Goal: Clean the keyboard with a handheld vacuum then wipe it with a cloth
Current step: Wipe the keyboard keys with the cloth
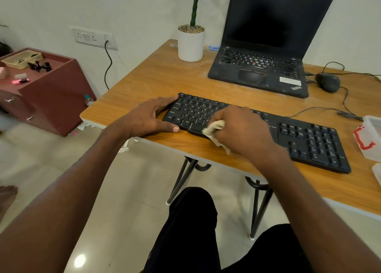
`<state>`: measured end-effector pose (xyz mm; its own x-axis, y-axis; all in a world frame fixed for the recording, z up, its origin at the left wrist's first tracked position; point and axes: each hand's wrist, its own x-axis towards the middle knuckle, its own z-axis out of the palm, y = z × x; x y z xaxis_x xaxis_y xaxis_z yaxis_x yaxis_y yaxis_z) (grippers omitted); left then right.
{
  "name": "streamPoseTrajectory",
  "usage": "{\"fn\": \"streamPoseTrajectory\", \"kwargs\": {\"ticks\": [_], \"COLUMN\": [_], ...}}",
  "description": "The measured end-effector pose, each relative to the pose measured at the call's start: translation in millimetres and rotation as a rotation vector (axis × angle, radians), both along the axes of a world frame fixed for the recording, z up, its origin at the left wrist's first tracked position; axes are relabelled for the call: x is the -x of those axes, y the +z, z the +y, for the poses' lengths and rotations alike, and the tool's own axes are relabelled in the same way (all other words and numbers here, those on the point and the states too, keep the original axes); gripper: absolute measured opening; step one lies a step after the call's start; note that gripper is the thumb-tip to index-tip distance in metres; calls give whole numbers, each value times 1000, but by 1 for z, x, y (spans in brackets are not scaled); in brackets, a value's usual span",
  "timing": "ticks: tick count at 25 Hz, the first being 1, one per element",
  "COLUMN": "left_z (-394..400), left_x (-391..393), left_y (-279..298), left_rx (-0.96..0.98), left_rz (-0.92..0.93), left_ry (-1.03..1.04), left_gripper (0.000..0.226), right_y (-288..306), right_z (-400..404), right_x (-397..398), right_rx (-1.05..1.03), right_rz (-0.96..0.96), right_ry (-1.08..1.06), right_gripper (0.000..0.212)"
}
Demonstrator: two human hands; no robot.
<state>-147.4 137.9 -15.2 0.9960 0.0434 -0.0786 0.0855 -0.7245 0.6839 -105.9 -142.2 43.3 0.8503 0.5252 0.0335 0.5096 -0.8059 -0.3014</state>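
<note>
- right now the black keyboard (257,128) lies along the near edge of the wooden table (156,76), in front of the open laptop (266,51).
- the right hand (243,130) has its fingers curled round a bunched pale cloth (214,129), pressing it on the keys near the space bar; the fingertips themselves are hidden under the hand.
- the left hand (150,115) braces the keyboard's left end, fingers straight and close together along the far corner, thumb stretched along the near edge.
- judging by the cloth in use and no vacuum in view, this looks like the wiping stage.
- to do it well, i'd keep the brace firm so the board doesn't slide, wipe row by row toward the number pad, and refold the cloth to a clean face.
- a clear plastic box (371,136) with a red clasp sits at the right edge; its contents can't be told.
- a white pot (191,45) holds pebbles and a green stalk.
- a beige tray (21,59) on the maroon cabinet (53,91) holds small dark items, too small to name.
</note>
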Motion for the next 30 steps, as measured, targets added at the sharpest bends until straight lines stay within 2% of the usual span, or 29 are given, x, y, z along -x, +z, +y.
{"fn": "streamPoseTrajectory", "kwargs": {"ticks": [2, 3, 6, 8, 12, 15, 17, 21, 25, 27, 30], "left_z": [1, 1, 0, 1, 3, 0, -2, -2, -8, -27, -66], "left_x": [0, 0, 0, -1, -1, 0, 1, -1, 4, 2, -7], "left_y": [0, -1, -1, -2, -3, -1, 1, 0, 0, 3, -2], "left_rx": [7, 11, 10, 7, 11, 10, -14, -13, 12, -86, -379], "left_rz": [-6, -3, 3, -1, -10, -9, -16, -24, -29, -162, -280], "left_ry": [6, 6, 1, -1, 5, 1, -7, -4, -16, -43, -108], "left_gripper": [123, 122, 120, 120, 125, 123, 123, 125, 125, 121, 124], "right_y": [5, 2, -9, -12, -11, -10, -12, -4, -3, -3, -6], "right_z": [-8, -5, 14, 8, -4, 16, 14, -9, -6, -10, -2], "right_x": [-8, -11, -6, -6, -14, -9, -10, -13, -2, -2, -2], "right_rx": [56, 13, -139, -165, -130, -223, -182, -62, -33, -46, -171], "right_rz": [-107, -163, -77, -52, -155, -112, -92, -150, -158, -146, -184], "right_ry": [-95, -108, 21, -2, -125, 23, 32, -115, -108, -112, -78], "right_gripper": [23, 22, 29, 34, 20, 20, 22, 21, 24, 27, 28]}}
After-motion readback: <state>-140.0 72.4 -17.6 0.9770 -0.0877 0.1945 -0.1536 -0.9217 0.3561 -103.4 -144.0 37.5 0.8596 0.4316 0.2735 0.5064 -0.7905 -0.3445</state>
